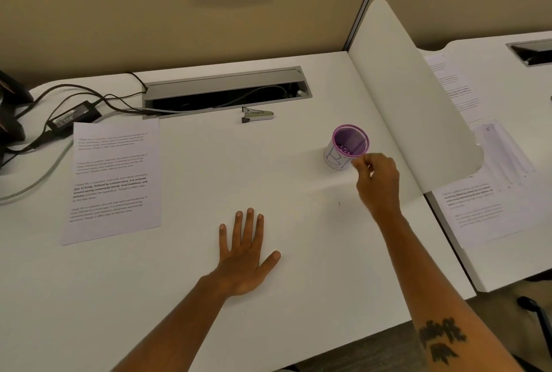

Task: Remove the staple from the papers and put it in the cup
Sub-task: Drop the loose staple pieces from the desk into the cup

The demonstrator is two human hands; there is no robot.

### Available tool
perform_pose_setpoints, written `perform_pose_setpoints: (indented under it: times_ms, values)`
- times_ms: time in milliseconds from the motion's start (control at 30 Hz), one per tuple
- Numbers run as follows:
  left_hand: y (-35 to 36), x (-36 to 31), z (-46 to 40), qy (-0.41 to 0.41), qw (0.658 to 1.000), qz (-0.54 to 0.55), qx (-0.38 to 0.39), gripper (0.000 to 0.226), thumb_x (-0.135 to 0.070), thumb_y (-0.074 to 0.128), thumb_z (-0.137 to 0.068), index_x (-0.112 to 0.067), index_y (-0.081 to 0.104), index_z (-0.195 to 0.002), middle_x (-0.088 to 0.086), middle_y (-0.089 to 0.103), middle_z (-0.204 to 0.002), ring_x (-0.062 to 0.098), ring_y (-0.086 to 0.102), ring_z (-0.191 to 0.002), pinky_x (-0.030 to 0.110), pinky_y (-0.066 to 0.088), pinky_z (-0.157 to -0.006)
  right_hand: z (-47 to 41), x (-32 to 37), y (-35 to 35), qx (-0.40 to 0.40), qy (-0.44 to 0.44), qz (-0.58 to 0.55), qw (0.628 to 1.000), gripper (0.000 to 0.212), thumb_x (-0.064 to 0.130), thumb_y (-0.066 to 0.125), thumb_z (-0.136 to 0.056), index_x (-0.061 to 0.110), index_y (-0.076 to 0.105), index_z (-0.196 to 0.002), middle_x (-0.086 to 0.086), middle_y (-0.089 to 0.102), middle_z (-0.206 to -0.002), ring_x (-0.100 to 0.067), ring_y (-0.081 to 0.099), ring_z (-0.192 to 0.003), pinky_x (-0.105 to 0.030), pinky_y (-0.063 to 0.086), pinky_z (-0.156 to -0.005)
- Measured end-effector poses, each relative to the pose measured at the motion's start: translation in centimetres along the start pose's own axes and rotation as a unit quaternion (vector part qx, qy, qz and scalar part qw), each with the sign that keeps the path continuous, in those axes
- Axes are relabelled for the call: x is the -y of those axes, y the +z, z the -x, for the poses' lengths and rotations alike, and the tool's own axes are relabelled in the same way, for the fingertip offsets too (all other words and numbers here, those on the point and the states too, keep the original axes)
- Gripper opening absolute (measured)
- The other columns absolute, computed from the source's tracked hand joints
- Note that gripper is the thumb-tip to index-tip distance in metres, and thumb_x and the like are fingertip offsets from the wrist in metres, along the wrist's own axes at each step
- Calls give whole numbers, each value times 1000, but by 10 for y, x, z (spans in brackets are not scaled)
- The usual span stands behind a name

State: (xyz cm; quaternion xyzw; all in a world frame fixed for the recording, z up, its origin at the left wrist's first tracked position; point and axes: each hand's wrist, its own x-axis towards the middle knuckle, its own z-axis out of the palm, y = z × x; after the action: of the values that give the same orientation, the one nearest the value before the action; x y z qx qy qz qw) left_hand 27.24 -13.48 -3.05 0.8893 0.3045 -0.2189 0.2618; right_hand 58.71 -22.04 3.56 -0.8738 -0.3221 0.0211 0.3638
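A purple mesh cup [349, 144] with a white paper wrap stands on the white desk [185, 297], right of centre. My right hand [378, 183] hovers just below and right of the cup's rim, fingers pinched together; whether a staple is between the fingertips is too small to tell. My left hand [246, 252] lies flat on the desk, palm down, fingers spread, holding nothing. The printed papers [112, 180] lie on the left side of the desk. A metal staple remover [257, 115] rests near the cable tray.
An open grey cable tray [227, 93] runs along the back of the desk. A black power adapter [74, 116] and cables lie at the back left. A white divider panel [415, 96] rises to the right; beyond it more papers [478, 201] lie on the neighbouring desk.
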Motion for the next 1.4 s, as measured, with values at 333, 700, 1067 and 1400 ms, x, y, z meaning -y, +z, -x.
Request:
perform_pose_setpoints:
  times_ms: [333,700,1067,1400]
  values:
    - [-1,-1,1,-1,1000,-1,0,101,-84,-20,-72,-24,-43,-151,-2,-57,-154,21,-52,-144,56,-28,-119,-70,14,-4,16,-26,53,998,15,17,76,-88,4,82,-93,-15,77,-88,-28,70,-80,-38,59,-72]
    - [-4,-3,1,6,1000,2,9,102,-85,-20,-72,-24,-44,-150,-3,-58,-153,21,-53,-143,57,-28,-120,-72,9,-12,-4,-40,30,999,16,1,73,-83,11,82,-92,-6,80,-92,-17,70,-77,-8,46,-71]
    - [-2,-1,1,4,1000,8,2,105,-87,-27,-66,-25,-45,-149,-2,-58,-153,21,-52,-144,58,-27,-120,20,-13,-6,-13,46,-57,997,7,8,82,-83,13,81,-89,1,78,-85,-10,71,-74,-3,47,-73]
    - [4,1,-2,1,1000,3,-12,103,-87,-22,-70,-25,-42,-151,-2,-56,-155,21,-51,-144,55,-30,-118,71,-42,15,89,60,-16,994,12,6,83,-83,12,79,-94,1,76,-91,-12,70,-80,-21,54,-76]
